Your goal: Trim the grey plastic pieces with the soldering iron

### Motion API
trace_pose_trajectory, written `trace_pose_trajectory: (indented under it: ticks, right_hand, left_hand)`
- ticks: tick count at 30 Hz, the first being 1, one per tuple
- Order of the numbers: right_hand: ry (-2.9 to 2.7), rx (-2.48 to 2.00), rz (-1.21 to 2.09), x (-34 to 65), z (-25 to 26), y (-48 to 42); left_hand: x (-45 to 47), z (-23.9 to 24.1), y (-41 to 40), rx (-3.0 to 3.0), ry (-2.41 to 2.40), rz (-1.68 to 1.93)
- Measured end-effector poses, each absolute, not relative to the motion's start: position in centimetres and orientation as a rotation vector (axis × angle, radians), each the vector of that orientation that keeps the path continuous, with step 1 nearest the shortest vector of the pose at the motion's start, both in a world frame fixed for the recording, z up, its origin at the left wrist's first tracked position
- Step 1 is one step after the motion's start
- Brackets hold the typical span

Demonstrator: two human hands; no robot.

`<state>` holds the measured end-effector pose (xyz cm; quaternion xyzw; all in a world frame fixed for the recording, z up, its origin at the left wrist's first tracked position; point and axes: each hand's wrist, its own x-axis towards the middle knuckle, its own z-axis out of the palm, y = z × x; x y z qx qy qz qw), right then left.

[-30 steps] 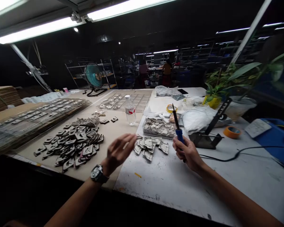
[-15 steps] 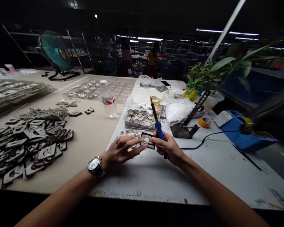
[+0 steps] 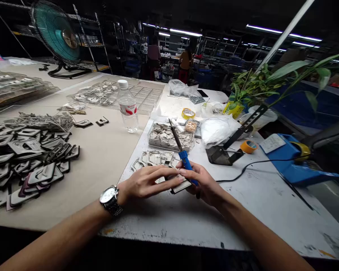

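A table (image 3: 169, 222) runs across the front, and a large sheet (image 3: 101, 158) covers its left half. A heap of cut pieces (image 3: 36, 158) lies on that sheet at the far left, with stacked trays (image 3: 14, 88) behind it and a fan (image 3: 56, 32) farther back. A water bottle (image 3: 127, 107) stands to the right of the heap, near the sheet's back edge. Right of the bottle, a tray of scraps (image 3: 169, 137) sits on the table, with a row of pieces (image 3: 154, 158) just in front. The left hand (image 3: 149, 184) and right hand (image 3: 203, 184) are in front of that row, the right around a soldering iron (image 3: 185, 160). A stand (image 3: 223, 154) is to their right, with a roll of tape (image 3: 248, 146) beside it and a potted plant (image 3: 251, 82) behind.
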<state>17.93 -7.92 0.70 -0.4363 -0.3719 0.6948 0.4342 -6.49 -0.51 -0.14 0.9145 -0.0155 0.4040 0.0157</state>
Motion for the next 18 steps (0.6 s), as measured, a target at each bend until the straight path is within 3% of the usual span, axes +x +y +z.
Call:
trace_pose_trajectory:
  ticks: [18]
  right_hand:
    - [-1.172, -1.092, 1.467, 17.7, -0.2, -8.6]
  left_hand:
    - [-6.1, -1.2, -0.3, 2.763, 0.076, 1.436]
